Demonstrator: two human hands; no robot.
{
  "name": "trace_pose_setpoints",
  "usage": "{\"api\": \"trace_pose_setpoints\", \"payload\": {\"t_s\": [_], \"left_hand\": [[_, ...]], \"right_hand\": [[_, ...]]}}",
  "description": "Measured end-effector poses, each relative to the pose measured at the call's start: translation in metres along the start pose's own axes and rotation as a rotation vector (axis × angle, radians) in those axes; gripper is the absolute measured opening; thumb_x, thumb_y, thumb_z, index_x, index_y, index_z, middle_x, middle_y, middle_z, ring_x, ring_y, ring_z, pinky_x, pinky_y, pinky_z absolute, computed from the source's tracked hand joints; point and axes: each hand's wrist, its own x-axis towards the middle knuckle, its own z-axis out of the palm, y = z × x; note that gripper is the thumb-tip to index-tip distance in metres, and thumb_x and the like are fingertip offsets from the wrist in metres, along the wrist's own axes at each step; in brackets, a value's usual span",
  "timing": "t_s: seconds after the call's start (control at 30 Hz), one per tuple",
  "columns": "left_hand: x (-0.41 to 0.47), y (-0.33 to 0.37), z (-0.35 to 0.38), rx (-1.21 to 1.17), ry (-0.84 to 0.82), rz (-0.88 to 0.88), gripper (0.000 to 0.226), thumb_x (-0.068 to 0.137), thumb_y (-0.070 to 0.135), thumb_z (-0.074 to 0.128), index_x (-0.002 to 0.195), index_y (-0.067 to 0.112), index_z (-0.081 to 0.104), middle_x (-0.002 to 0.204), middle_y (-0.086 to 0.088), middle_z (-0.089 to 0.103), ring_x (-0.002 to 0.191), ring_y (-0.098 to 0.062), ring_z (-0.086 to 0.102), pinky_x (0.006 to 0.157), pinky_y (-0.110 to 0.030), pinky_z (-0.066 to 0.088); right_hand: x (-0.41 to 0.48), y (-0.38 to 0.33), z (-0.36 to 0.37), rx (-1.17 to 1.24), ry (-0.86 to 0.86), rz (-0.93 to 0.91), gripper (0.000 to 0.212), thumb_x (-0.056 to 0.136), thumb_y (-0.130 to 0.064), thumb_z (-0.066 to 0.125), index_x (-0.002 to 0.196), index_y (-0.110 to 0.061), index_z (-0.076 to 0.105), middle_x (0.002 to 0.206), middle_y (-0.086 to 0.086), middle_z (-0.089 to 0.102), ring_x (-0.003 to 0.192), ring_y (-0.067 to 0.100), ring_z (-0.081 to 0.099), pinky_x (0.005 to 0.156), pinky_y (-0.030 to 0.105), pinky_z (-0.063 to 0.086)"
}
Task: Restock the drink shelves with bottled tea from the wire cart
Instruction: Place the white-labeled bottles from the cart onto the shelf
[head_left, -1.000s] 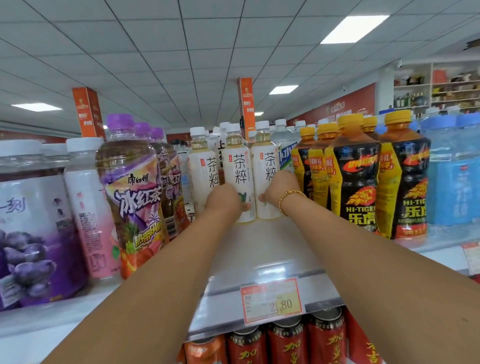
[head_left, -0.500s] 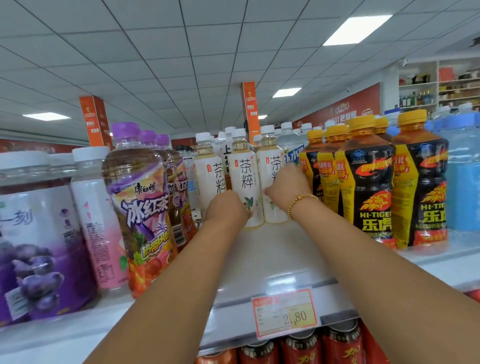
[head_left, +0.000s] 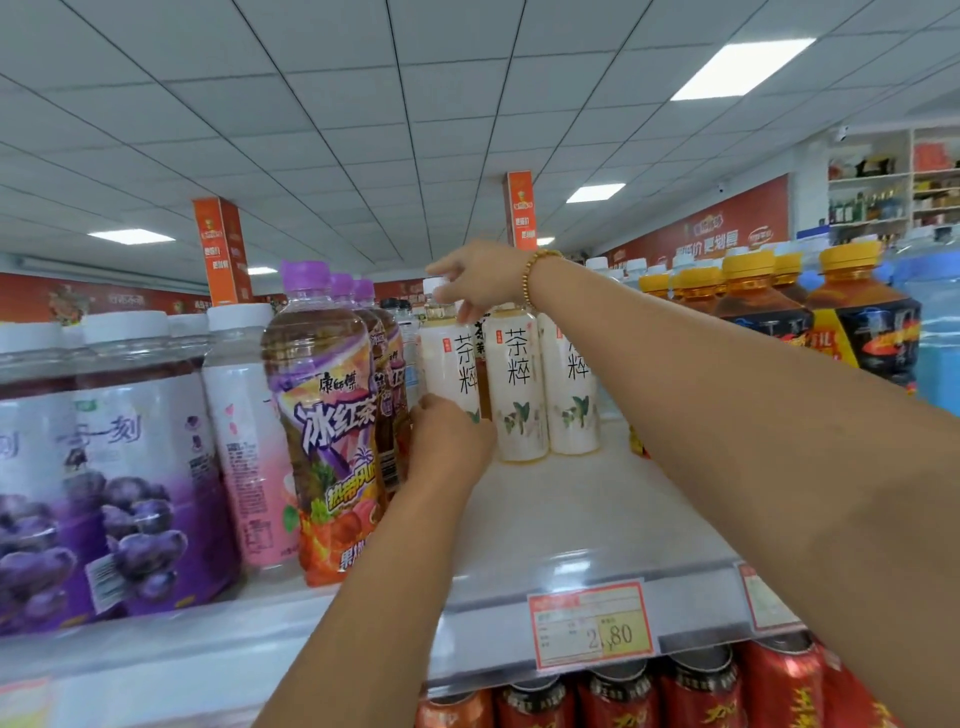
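White bottled teas with black characters stand upright at the back of the grey shelf (head_left: 561, 525). My left hand (head_left: 449, 439) wraps the lower part of the leftmost tea bottle (head_left: 448, 358). My right hand (head_left: 480, 278), with a bead bracelet on the wrist, reaches over the top of that row, its fingers spread by the bottle's white cap. Two more tea bottles stand beside it, the middle one (head_left: 519, 384) and the right one (head_left: 571, 395). The wire cart is not in view.
Purple-capped iced tea bottles (head_left: 324, 415) crowd the left side, with pink and grape drink bottles (head_left: 119, 467) beyond. Yellow-capped energy drinks (head_left: 857, 322) stand on the right. A price tag (head_left: 592, 623) hangs on the shelf edge above red cans (head_left: 691, 696).
My right hand rose from the bottles' bodies to the caps of the left bottles. My left hand stayed low on the leftmost tea bottle. The camera moved closer.
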Motion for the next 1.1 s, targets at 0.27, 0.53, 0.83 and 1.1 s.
{"api": "trace_pose_setpoints", "payload": {"t_s": [0.27, 0.53, 0.83, 1.1], "left_hand": [[0.0, -0.003, 0.003, 0.005, 0.005, 0.019, 0.067, 0.085, 0.018, 0.059, 0.142, 0.002, 0.026, 0.137, -0.016, 0.046, 0.121, -0.032, 0.05, 0.099, -0.044, 0.046], [-0.016, 0.004, -0.002, 0.088, -0.053, 0.025, 0.003, 0.089, 0.003, 0.048, 0.087, 0.005, 0.051, 0.09, -0.009, 0.053, 0.083, -0.027, 0.054, 0.067, -0.026, 0.044], [-0.011, 0.003, 0.003, 0.114, -0.09, 0.004, 0.033, 0.091, 0.009, 0.049, 0.122, -0.003, 0.048, 0.12, -0.014, 0.057, 0.105, -0.03, 0.057, 0.073, -0.025, 0.045], [-0.011, 0.003, 0.005, 0.141, -0.115, 0.009, 0.038, 0.09, 0.013, 0.052, 0.123, -0.004, 0.048, 0.119, -0.015, 0.058, 0.103, -0.029, 0.059, 0.069, -0.026, 0.044]], "right_hand": [[0.014, 0.006, 0.012, 0.059, 0.189, -0.011, 0.031, 0.092, -0.016, 0.057, 0.121, -0.008, 0.056, 0.106, 0.003, 0.06, 0.07, 0.006, 0.055, 0.079, 0.022, 0.049], [0.017, 0.005, 0.021, -0.03, 0.252, 0.05, 0.039, 0.09, -0.025, 0.058, 0.115, 0.006, 0.061, 0.12, 0.021, 0.061, 0.111, 0.033, 0.057, 0.091, 0.038, 0.047], [0.027, 0.008, 0.021, -0.052, 0.267, 0.056, 0.04, 0.088, -0.029, 0.062, 0.111, 0.003, 0.065, 0.115, 0.018, 0.065, 0.108, 0.03, 0.06, 0.091, 0.037, 0.05], [0.02, 0.01, 0.02, -0.02, 0.308, 0.046, 0.036, 0.09, -0.02, 0.059, 0.116, 0.006, 0.061, 0.119, 0.021, 0.062, 0.075, 0.015, 0.047, 0.089, 0.038, 0.051]]}}
